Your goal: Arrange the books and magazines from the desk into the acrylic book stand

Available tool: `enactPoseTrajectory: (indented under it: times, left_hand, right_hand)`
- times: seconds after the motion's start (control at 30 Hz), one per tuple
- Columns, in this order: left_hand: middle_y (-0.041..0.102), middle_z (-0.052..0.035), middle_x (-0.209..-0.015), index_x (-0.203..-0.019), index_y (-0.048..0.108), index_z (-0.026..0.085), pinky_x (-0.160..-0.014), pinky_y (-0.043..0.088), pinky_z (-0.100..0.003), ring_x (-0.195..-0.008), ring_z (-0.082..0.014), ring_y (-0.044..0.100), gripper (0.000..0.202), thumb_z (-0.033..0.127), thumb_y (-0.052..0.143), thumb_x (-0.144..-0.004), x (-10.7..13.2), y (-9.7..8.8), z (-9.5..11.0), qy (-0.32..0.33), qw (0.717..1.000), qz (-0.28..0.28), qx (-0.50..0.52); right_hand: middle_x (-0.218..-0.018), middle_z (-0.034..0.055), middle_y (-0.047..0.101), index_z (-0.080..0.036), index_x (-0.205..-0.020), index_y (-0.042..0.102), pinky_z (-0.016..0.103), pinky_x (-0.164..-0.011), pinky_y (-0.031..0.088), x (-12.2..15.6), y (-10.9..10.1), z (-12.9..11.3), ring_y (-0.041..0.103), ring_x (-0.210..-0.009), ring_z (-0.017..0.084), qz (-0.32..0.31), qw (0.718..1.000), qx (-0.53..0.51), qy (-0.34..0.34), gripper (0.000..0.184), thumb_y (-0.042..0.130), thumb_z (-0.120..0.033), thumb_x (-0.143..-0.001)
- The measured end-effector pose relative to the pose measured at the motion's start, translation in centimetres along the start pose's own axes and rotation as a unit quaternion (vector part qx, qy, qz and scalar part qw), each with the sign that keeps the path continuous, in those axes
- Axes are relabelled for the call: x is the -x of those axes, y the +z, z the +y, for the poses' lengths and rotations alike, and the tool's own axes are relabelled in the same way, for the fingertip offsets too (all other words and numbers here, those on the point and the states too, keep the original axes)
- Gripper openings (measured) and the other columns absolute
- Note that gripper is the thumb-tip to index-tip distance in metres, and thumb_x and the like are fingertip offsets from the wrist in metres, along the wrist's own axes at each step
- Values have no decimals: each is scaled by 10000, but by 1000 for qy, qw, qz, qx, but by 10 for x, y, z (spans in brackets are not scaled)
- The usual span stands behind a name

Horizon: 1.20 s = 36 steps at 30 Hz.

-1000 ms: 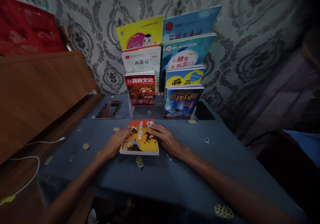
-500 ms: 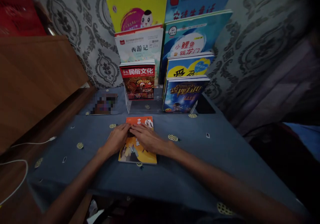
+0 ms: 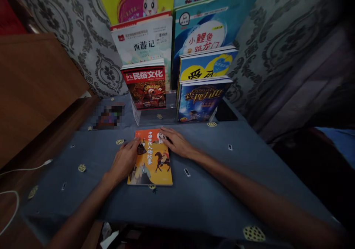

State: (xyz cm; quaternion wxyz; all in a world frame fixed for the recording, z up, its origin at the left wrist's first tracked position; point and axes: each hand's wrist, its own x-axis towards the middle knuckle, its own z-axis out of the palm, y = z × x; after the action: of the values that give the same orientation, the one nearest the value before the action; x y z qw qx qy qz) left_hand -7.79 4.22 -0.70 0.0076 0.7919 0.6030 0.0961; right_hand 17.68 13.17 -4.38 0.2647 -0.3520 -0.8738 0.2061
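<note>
In my head view, the bench [image 3: 191, 208] wears a blue-grey cloth printed with yellow pineapples, and on it stands a clear rack [image 3: 172, 115]. Behind the rack is a wall [image 3: 105, 71] of grey scrolled pattern; left of it, a wooden cabinet [image 3: 39, 82] and a white cable [image 3: 46, 163]; far right of it, dim hanging fabric [image 3: 288, 75]. Just right of the rack lies a flat black thing [image 3: 226, 112].

The orange book [image 3: 154, 167] lies flat in front of the rack, titled 中国古代人物故事. My left hand [image 3: 126, 158] rests along its left edge, fingers close together; I can't tell whether they grip. My right hand [image 3: 179, 143] is loosely spread at its upper right corner.

On the rack's left side, the red book [image 3: 146, 91] reads 少儿 民俗文化, and the white book [image 3: 144, 43] behind it 西游记. On its right side, the dark blue book [image 3: 203, 101] reads 查理九世; behind that, the yellow-and-blue book [image 3: 210, 66] shows 爱 and part of 死, and the teal book [image 3: 205, 34] 小鲤鱼跳龙门. At the back right, 安徒生童话 is partly cut off.
</note>
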Motion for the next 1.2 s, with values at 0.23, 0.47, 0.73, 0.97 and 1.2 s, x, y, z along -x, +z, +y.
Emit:
enactPoseTrajectory:
  times: [0.23, 0.47, 0.73, 0.97, 1.2]
  left_hand:
    - [650, -167, -1350, -1346, 497, 197, -1029, 504, -429, -1203, -273, 660, 450, 39, 377, -942, -11, -12, 6, -37, 997, -24, -61]
    - [657, -169, -1325, -1348, 446, 174, -857, 544, -361, -1089, -284, 705, 441, 43, 389, -931, -36, -18, 6, -61, 993, -73, -74]
    - [532, -144, -1510, -1413, 460, 195, -1059, 504, -398, -1327, -240, 586, 562, -7, 375, -896, -35, 1, -14, -33, 999, -1, 17]
    - [595, -94, -1458, -1421, 490, 238, -1098, 490, -442, -1343, -236, 572, 591, 14, 391, -883, -42, 14, -21, -43, 995, 51, 70]
    - [589, -163, -1428, -1256, 577, 180, -1012, 517, -444, -1254, -289, 619, 393, 50, 385, -938, -50, -8, 0, -46, 999, 5, -27]
  right_hand:
    - [-1567, 190, 454, -139, -1478, 503, 532, -1220, 322, -23, 11, 12, 403, -1481, 278, -6, 999, -30, -18, 505, 486, -256, -987]
    - [-1580, 217, 431, -92, -1457, 502, 509, -1224, 318, -37, 15, 5, 392, -1488, 279, -10, 1000, 12, 11, 484, 453, -238, -998]
    - [-1503, 228, 525, -114, -1322, 608, 521, -1159, 385, -29, 13, -21, 513, -1390, 315, 37, 995, 79, 47, 361, 455, -203, -1008]
    - [-1377, 206, 622, -130, -1212, 662, 460, -1110, 449, -38, 12, -17, 591, -1293, 287, 47, 997, 48, 35, 291, 479, -148, -987]
    - [-1381, 143, 653, -167, -1277, 647, 449, -1109, 447, -41, 3, 4, 592, -1297, 251, 51, 998, -5, 26, 356, 464, -123, -975]
